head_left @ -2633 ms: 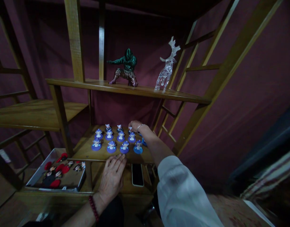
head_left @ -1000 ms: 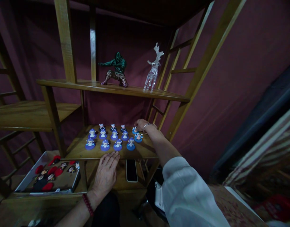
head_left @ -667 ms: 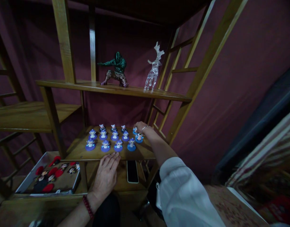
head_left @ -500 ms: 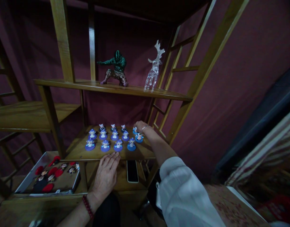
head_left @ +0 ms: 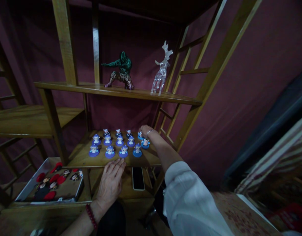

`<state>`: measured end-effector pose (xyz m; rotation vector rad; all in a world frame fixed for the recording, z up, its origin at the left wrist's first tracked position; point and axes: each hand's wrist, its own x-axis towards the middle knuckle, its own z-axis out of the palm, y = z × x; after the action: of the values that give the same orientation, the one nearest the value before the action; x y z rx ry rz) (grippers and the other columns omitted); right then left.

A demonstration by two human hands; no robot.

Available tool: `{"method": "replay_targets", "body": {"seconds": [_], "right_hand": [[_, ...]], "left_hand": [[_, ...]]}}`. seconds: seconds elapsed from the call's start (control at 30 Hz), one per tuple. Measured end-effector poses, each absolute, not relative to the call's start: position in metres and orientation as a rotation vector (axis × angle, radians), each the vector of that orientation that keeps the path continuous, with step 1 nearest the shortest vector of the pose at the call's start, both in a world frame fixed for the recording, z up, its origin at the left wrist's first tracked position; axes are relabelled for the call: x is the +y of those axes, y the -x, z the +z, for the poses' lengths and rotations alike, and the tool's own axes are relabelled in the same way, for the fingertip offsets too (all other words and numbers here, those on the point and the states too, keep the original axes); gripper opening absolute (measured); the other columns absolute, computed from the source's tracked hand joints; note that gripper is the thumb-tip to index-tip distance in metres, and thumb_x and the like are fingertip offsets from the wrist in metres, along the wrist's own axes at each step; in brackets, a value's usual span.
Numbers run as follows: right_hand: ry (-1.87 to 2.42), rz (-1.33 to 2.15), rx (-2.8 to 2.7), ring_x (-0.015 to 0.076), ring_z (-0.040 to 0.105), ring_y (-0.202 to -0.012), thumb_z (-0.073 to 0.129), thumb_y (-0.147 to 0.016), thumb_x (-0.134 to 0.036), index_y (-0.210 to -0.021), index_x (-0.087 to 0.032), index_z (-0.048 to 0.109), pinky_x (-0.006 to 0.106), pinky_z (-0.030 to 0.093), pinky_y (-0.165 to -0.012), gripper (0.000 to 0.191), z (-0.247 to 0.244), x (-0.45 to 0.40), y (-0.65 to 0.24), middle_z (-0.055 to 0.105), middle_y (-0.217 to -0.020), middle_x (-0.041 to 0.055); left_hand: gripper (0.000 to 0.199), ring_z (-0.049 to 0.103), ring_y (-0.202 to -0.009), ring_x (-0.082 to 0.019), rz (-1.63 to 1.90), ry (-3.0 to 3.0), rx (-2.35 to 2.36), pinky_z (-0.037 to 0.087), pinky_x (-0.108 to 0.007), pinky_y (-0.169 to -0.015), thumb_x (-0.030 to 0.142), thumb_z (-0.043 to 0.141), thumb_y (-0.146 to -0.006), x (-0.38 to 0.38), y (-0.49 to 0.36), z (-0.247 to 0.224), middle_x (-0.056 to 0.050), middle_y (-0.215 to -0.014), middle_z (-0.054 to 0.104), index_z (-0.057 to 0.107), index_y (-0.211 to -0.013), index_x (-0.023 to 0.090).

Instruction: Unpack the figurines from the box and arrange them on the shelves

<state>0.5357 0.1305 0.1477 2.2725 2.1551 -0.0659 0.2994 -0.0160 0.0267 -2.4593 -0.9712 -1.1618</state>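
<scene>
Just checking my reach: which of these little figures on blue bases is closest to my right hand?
The rightmost figure in the back row, right under your right hand; the figure in front of it sits by your wrist.

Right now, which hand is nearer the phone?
The left. The left hand lies just left of the phone, while the right hand is farther off, beyond it, at the blue figurines.
</scene>
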Motion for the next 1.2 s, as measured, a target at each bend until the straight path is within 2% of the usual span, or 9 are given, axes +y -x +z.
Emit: {"method": "replay_targets", "body": {"seconds": [0.17, 0.53, 0.7, 0.83, 0.97, 1.1, 1.2], "right_hand": [[-2.207, -0.017, 2.176, 0.018, 0.063, -0.09, 0.064, -0.063, -0.013, -0.098, -0.021, 0.068, 0.019, 0.044, -0.071, 0.036, 0.146, 0.134, -0.537, 0.068, -0.098, 0.0074], [-2.215, 0.001, 2.168, 0.0189, 0.06, -0.096, 0.065, -0.064, -0.02, -0.111, -0.026, 0.06, 0.02, 0.045, -0.073, 0.047, 0.148, 0.13, -0.54, 0.064, -0.109, 0.0053], [-2.351, 0.12, 2.137, 0.0214, 0.059, -0.099, 0.057, -0.073, -0.024, -0.111, -0.022, 0.06, 0.025, 0.045, -0.078, 0.038, 0.165, 0.108, -0.541, 0.063, -0.11, 0.0094], [-2.458, 0.177, 2.143, 0.0218, 0.058, -0.1, 0.05, -0.079, -0.026, -0.109, -0.022, 0.061, 0.027, 0.044, -0.08, 0.032, 0.168, 0.084, -0.546, 0.064, -0.108, 0.0091], [-2.605, 0.198, 2.18, 0.0188, 0.057, -0.102, 0.045, -0.082, -0.026, -0.11, -0.024, 0.059, 0.027, 0.041, -0.087, 0.031, 0.157, 0.065, -0.551, 0.065, -0.106, 0.0057], [-2.717, 0.097, 2.314, 0.0155, 0.058, -0.099, 0.046, -0.081, -0.019, -0.113, -0.018, 0.056, 0.023, 0.041, -0.089, 0.033, 0.138, 0.047, -0.55, 0.064, -0.106, 0.0066], [-2.816, -0.001, 2.399, 0.0153, 0.057, -0.1, 0.05, -0.079, -0.02, -0.119, -0.014, 0.05, 0.024, 0.042, -0.089, 0.04, 0.119, 0.038, -0.549, 0.062, -0.11, 0.0088]], "left_hand": [[0.049, 0.047, -0.112, -0.021, -1.153, 2.464, -0.966, 0.036, -0.039, -0.095, 0.0, 0.04, -0.07, -0.015, -0.299, 0.026, -0.009, -0.12, 0.057, 0.053, -0.115, 0.012], [0.051, 0.047, -0.113, -0.021, -1.138, 2.482, -0.973, 0.036, -0.04, -0.096, 0.0, 0.038, -0.07, -0.016, -0.298, 0.026, -0.009, -0.122, 0.055, 0.052, -0.117, 0.013], [0.051, 0.047, -0.114, -0.021, -1.137, 2.511, -0.997, 0.035, -0.04, -0.097, 0.0, 0.039, -0.07, -0.017, -0.298, 0.027, -0.008, -0.123, 0.055, 0.052, -0.118, 0.013], [0.049, 0.048, -0.113, -0.021, -1.149, 2.495, -0.983, 0.035, -0.04, -0.097, 0.001, 0.04, -0.07, -0.018, -0.298, 0.029, -0.009, -0.122, 0.056, 0.053, -0.116, 0.013], [0.049, 0.049, -0.111, -0.021, -1.149, 2.485, -0.979, 0.037, -0.04, -0.095, 0.0, 0.04, -0.069, -0.02, -0.297, 0.03, -0.01, -0.12, 0.057, 0.053, -0.115, 0.012], [0.048, 0.047, -0.113, -0.021, -1.133, 2.495, -0.995, 0.036, -0.04, -0.097, 0.001, 0.041, -0.07, -0.021, -0.297, 0.028, -0.01, -0.121, 0.056, 0.052, -0.116, 0.011], [0.048, 0.046, -0.114, -0.021, -1.133, 2.506, -1.002, 0.035, -0.041, -0.098, 0.002, 0.04, -0.071, -0.02, -0.297, 0.027, -0.01, -0.122, 0.055, 0.051, -0.117, 0.011]]}}
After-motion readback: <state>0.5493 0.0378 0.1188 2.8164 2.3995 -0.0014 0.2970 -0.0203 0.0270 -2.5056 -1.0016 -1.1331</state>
